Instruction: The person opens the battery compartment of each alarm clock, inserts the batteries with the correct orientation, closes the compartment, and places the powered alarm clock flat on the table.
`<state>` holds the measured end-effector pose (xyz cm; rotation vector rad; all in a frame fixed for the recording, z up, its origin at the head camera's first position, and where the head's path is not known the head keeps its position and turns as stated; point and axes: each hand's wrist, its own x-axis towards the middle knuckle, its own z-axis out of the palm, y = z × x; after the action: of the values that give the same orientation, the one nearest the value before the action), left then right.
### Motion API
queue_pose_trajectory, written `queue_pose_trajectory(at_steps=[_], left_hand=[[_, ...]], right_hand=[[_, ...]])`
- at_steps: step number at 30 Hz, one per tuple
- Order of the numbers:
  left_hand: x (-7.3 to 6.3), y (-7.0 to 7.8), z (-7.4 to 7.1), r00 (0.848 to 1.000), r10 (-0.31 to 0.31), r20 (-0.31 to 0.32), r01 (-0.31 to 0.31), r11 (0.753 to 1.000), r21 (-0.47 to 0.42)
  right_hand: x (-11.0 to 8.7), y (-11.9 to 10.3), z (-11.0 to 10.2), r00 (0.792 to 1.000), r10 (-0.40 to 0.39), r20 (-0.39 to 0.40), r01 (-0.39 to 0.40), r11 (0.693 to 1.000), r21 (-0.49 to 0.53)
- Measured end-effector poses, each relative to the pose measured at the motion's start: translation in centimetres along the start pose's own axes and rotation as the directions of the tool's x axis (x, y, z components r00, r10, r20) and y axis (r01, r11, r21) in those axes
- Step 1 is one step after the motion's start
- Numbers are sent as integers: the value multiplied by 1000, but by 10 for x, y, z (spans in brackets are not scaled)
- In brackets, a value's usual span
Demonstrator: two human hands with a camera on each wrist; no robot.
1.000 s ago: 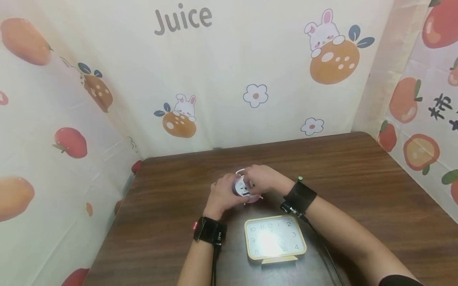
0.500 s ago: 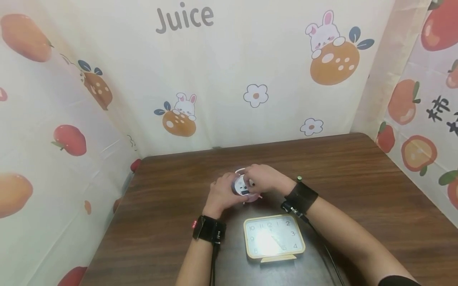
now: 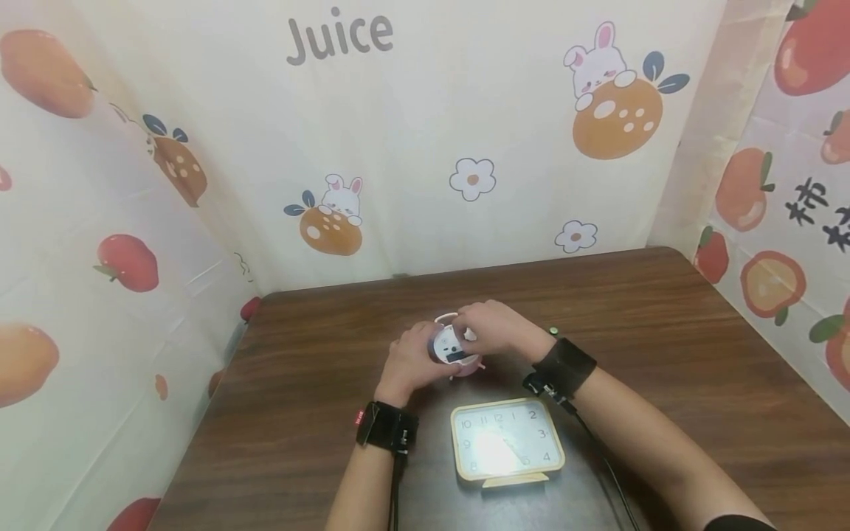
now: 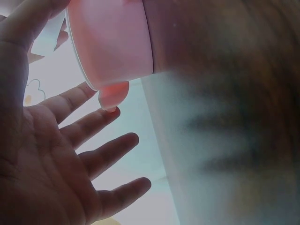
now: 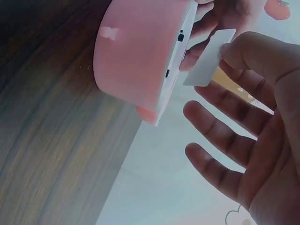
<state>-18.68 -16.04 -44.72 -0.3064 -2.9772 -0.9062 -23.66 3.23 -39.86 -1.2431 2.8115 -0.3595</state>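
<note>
A cloth (image 3: 398, 118) printed with fruit and rabbits hangs along the left edge of the surface (image 3: 299, 383), then runs behind the far edge, where it reads "Juice", and down the right edge. On the left, a black wristband (image 3: 387, 426) with a red tag circles one wrist, and a black cable runs from it toward the person. Next comes the left hand (image 3: 413, 359), gripping the side of a pink clock (image 3: 451, 352) with its thumb on the near side; in the left wrist view several fingers stretch out straight beyond the clock. The pink clock sits a little left of the middle of the surface, nearer the far edge, its white back up, with a dark slot (image 3: 455, 356) and a white handle (image 3: 446, 318) toward the far edge. The right hand (image 3: 494, 328) reaches over it, pinching a thin white plate (image 5: 210, 58) between thumb and forefinger, just beside that white back. Nearer the person stands a yellow clock (image 3: 507, 439), glare across its face. A small green thing (image 3: 554, 331) lies just past the other wristband (image 3: 564, 369). A dark sleeve (image 3: 737, 523) shows farthest right.
</note>
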Motion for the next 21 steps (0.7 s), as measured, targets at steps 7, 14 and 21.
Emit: queue_pose_trajectory(at_steps=[7,14,21], left_hand=[[0,-1,0,1000,-6,8,6,1000,-15],[-1,-1,0,1000,-13,24,13,1000,-6],[-1,-2,0,999,-16,30,17,1000,-12]], right_hand=[[-5,5,-5,998,-18,-54,17,999,-29],[-11,17,-9,993,20,-113,-21,1000,-2],[-24,29,-17,984,88,-155,-82,995,49]])
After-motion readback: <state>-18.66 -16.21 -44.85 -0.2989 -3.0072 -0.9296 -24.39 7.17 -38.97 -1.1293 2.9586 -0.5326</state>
